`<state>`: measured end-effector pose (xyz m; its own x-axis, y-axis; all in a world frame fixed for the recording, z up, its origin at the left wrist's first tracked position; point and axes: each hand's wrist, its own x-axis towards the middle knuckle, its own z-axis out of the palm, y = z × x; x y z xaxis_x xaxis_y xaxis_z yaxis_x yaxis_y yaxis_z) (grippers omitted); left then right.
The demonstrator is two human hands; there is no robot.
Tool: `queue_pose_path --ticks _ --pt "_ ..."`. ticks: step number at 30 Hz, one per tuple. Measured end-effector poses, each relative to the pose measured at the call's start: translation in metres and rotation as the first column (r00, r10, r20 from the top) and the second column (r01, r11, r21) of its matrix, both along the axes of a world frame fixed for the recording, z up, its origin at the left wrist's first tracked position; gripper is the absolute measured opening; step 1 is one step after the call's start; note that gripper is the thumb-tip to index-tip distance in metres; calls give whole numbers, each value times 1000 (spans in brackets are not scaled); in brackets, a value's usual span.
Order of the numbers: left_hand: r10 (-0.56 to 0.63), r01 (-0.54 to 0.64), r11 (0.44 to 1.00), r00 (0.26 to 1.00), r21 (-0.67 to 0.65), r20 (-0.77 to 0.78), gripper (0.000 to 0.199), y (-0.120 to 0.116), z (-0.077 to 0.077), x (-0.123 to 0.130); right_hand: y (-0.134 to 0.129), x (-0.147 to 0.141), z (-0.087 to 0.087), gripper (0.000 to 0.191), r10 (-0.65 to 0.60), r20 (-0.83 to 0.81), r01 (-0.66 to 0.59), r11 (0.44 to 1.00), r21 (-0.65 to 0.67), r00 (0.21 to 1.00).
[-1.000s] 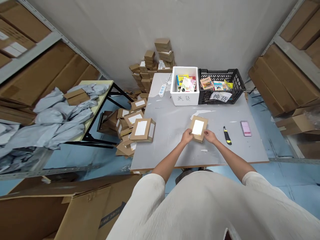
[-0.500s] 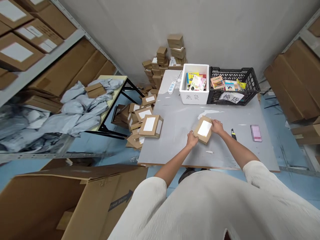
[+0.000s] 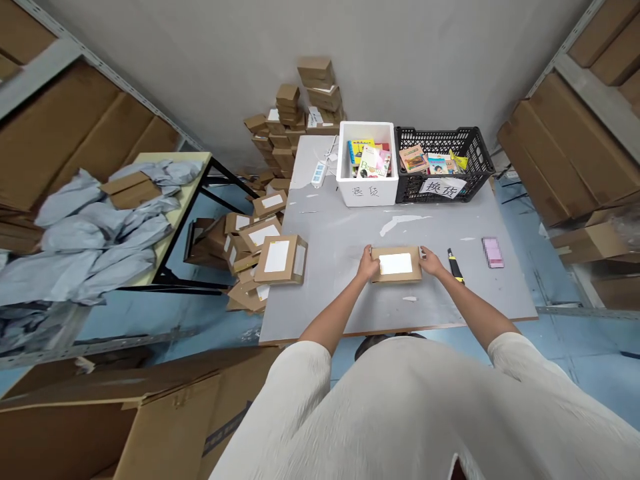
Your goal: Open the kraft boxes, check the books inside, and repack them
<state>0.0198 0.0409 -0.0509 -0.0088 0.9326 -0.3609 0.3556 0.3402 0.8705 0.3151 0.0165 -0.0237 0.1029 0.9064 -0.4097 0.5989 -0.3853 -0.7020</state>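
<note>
A small brown cardboard box (image 3: pixel 413 272) with a white label lies lengthwise across the grey table (image 3: pixel 330 307), near its front edge. My left hand (image 3: pixel 369 265) grips its left end, the thumb on top beside the label. At the right end my right hand (image 3: pixel 431 262) is closed on the box's upper corner. A yellow and black utility knife (image 3: pixel 455 267) rests just right of my right hand. Farther right lies a pink pixelated item (image 3: pixel 493 253).
Behind stand a white bin (image 3: pixel 367 194) and a black crate (image 3: pixel 415 193), both holding books. A larger labelled box (image 3: pixel 281 259) sits on the table's left edge. Left are piled boxes and a side table with grey bags (image 3: pixel 110 227); a big open carton (image 3: pixel 175 427) stands front left.
The held box has turned from a slant to lie straight across, with my hands now at its left and right ends. The whole view has shifted, so the surroundings sit farther left.
</note>
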Motion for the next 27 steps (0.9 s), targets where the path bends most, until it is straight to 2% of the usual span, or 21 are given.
queue_pose_path --ticks 2,4,10,14,18,21,27 --pt "1 1 996 1000 -88 20 97 4 2 3 6 -6 -2 90 -112 -153 113 994 -3 982" --pt "10 -4 995 998 -102 63 97 7 7 3 12 -11 -1 93 -189 -233 188 982 -26 954" --pt "71 -80 996 982 42 173 76 13 30 -1 19 -18 13 82 -269 -277 305 948 94 923" --pt "147 -157 985 982 74 121 57 10 39 -3 14 -17 20 68 -308 -252 355 919 169 918" --pt "173 -172 983 985 56 -17 45 2 32 -8 -2 -16 18 58 -320 -125 335 932 135 939" --pt "124 -124 992 986 5 -111 37 -5 23 -11 -14 -15 13 51 -293 -52 296 954 49 955" --pt "52 -48 998 990 37 -128 30 -10 16 -13 -18 -16 7 55 -272 -112 281 957 69 956"
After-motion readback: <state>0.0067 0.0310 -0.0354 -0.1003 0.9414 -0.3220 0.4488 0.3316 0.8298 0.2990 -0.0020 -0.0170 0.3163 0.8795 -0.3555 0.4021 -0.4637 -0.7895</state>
